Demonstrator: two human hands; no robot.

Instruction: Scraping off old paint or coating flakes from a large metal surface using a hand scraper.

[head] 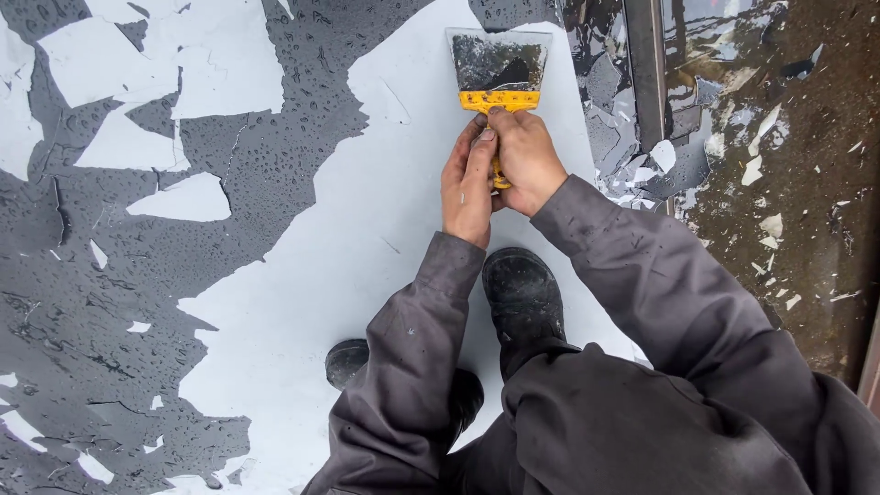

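Wet dark patches [82, 312] are showing where the pale coating [367, 238] is flaking off the surface. The left hand [467, 188] is gripping the scraper [498, 75] low on its yellow handle, and the right hand [525, 160] is wrapping it just above (blade flat against the coating). Paint chips [761, 165] are lying on the brown ground at right.

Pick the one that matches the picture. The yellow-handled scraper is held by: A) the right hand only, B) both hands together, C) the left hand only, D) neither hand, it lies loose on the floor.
B: the left hand and the right hand are both wrapped around the yellow handle of the scraper, whose wide blade points away from the person.
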